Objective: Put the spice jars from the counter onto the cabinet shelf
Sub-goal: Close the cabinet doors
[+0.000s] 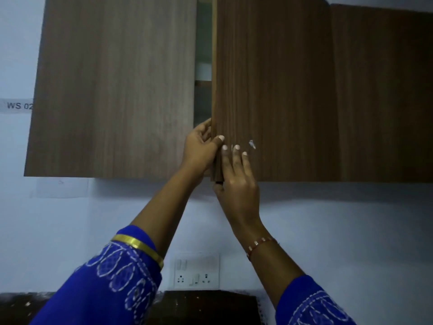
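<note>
Left hand [201,148] round ajar cabinet door [269,78]

Matt wood-grain cabinet doors [269,90]; glossy gold bangle [138,247].

Left door [112,90] closed; right door [274,78] ajar; shelf [203,82] seen in the gap between. Left hand [201,148] and right hand [236,179] flank the right door's lower left edge. Below, socket panel [196,270] on wall [70,219]; counter [210,306] nearest.
</note>
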Available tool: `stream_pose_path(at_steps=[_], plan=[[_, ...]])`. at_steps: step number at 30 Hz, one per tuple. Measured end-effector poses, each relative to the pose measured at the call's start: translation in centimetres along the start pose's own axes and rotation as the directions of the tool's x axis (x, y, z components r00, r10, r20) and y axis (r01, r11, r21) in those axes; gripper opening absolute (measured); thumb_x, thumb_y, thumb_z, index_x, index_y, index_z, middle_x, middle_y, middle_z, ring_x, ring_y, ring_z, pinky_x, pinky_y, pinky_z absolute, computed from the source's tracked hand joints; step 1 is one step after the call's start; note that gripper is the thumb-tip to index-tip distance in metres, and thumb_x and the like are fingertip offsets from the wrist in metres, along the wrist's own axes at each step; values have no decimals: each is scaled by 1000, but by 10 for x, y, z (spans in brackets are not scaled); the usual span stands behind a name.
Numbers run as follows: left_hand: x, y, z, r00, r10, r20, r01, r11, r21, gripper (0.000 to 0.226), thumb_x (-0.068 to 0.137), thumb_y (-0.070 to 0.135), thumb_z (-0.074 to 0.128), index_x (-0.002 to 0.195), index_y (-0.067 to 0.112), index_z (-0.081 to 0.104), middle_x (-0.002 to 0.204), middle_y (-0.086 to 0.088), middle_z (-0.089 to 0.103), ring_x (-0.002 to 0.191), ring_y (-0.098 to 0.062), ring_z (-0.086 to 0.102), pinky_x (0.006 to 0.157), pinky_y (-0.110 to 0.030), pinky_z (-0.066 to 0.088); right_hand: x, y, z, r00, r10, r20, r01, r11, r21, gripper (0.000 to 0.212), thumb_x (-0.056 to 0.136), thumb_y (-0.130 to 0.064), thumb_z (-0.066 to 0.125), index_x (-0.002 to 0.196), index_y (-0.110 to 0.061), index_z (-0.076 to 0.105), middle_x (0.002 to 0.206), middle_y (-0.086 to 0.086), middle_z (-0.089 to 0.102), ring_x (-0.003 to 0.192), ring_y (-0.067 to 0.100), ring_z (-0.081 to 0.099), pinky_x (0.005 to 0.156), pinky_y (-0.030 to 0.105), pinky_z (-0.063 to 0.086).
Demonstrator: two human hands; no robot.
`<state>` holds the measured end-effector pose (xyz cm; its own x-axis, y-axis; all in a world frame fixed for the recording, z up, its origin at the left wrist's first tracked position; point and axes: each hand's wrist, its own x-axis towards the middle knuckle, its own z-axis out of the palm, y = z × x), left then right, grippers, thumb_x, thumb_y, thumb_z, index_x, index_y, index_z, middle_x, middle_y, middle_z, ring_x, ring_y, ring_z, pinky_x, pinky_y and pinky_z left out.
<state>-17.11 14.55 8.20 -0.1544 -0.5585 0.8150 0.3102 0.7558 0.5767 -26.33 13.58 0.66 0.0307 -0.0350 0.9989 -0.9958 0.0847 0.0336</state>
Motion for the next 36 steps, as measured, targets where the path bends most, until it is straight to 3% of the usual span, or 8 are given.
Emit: stream_pose_path(at_steps=[6,11,14,16,18,24,30,36], plan=[[35,-44,-20,999,53,-12,-49,971,234,43,93,1,46,135,7,43,130,-12,57,121,-22,54,100,-29,45,2,-6,54,998,-46,36,53,975,-215,81,52,-23,91,125,-6,60,121,21,65,106,36,66,77,38,58],[60,-85,-38,984,172,45,-171,846,506,40,94,4,44,133,8,45,127,-10,59,115,-20,56,85,-19,40,6,-11,98,998,-42,42,53,952,-302,71,58,-17,87,123,-4,61,118,23,66,102,38,67,76,40,58],[68,-120,-53,960,254,117,-273,763,586,38,95,9,43,132,7,45,124,-13,59,114,-26,57,91,-30,46,8,-12,120,998,-47,40,58,936,-347,66,61,-14,85,122,-4,61,117,25,66,101,39,67,76,40,58],[72,-145,-63,952,265,154,-300,699,649,43,96,13,40,139,5,36,141,-15,45,134,-27,39,115,-36,25,8,-11,133,998,-52,47,66,925,-375,65,63,-12,83,123,-3,60,117,26,65,102,40,67,78,41,58],[73,-164,-70,934,300,194,-343,598,725,51,97,20,33,145,5,24,154,-13,26,145,-23,18,116,-30,3,8,-10,143,997,-60,58,78,915,-397,66,64,-11,82,125,-3,59,119,27,64,104,41,66,82,42,57],[75,-197,-73,864,452,220,-441,471,764,55,95,23,29,145,3,22,155,-16,21,141,-15,4,117,-33,0,9,-6,165,993,-72,97,108,886,-450,69,63,-14,84,125,-2,58,120,28,63,105,41,65,84,43,57],[79,-216,-77,805,502,317,-487,252,836,55,90,21,33,141,-1,30,149,-25,31,140,-32,19,115,-35,-3,7,-2,173,985,-85,150,145,879,-453,77,60,-15,85,129,0,54,124,29,59,109,43,62,87,43,54],[72,-220,-77,807,475,352,-477,171,862,57,90,20,35,142,-1,26,151,-22,28,141,-35,23,114,-39,-4,4,0,171,973,-105,208,182,900,-397,75,68,-12,76,134,4,45,133,32,50,122,44,52,97,49,49]])
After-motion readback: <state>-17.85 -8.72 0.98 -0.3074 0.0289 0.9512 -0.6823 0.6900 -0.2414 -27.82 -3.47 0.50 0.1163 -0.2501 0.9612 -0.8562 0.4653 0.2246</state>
